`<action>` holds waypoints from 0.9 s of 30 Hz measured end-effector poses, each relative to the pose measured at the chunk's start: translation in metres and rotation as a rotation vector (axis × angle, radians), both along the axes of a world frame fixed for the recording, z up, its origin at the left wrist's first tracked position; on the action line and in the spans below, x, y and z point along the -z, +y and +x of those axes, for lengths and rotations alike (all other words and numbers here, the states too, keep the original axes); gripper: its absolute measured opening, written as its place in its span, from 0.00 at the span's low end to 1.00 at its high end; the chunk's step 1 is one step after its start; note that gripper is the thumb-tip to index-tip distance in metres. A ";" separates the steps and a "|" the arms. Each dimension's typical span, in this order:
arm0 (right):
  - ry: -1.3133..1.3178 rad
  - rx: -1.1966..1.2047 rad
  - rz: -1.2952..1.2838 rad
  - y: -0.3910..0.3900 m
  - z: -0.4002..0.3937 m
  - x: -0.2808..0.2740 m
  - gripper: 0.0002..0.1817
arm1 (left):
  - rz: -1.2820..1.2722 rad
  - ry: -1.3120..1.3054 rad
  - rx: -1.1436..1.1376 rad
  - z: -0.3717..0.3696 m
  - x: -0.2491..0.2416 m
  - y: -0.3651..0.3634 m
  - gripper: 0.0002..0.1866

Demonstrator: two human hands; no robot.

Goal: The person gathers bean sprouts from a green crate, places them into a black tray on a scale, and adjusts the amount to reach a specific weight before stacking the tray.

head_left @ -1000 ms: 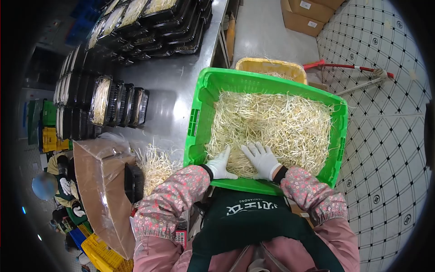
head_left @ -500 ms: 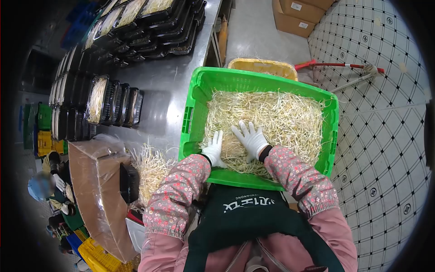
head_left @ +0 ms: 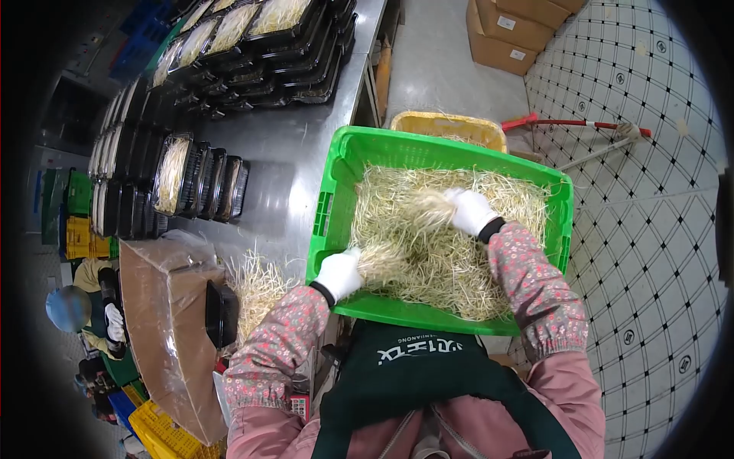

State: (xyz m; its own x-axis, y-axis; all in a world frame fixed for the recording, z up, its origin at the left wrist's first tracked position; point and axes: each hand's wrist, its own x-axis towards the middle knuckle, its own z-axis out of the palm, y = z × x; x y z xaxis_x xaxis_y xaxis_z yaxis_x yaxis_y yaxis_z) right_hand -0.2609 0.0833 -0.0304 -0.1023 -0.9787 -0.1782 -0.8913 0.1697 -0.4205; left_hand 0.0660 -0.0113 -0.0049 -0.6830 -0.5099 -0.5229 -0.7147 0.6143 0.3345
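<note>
A green crate [head_left: 451, 141] in front of me is filled with pale bean sprouts [head_left: 459, 264]. At its near left corner my left hand [head_left: 339, 275], in a white glove, is closed round a tuft of sprouts that points right. Farther in and to the right, my gloved right hand [head_left: 469, 211] grips another bunch, which sticks out to the left above the rest. The fingertips of both hands are partly hidden by the sprouts.
Filled sprout trays [head_left: 279, 19] are stacked on the metal table [head_left: 287, 157]. Loose sprouts [head_left: 256, 291] lie beside a black tray [head_left: 221, 314] and a cardboard box [head_left: 168, 336]. A yellow crate [head_left: 447, 122] stands behind the green one. A co-worker [head_left: 99, 306] is at far left.
Both hands were spread flat on the sprouts and are now closed on bunches. My left hand moved left and nearer me, my right hand right and farther away, lifting sprouts.
</note>
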 end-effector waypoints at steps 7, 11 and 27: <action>-0.022 0.002 0.241 -0.049 0.034 -0.026 0.27 | -0.250 0.128 0.293 -0.050 -0.001 0.033 0.34; 0.170 -0.257 0.536 -0.044 0.056 0.018 0.56 | -0.035 0.194 0.250 -0.068 -0.002 0.019 0.46; 0.140 0.048 0.124 -0.022 -0.029 0.023 0.08 | 0.013 0.309 -0.049 -0.085 0.124 -0.015 0.22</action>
State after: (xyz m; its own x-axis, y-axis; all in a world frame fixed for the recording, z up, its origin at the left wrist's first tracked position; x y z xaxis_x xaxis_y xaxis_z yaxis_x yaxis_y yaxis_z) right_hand -0.2904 0.0613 -0.0530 -0.1803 -0.9437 -0.2774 -0.9294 0.2558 -0.2660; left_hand -0.0194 -0.0259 -0.1293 -0.7854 -0.5412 -0.3006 -0.6066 0.5758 0.5482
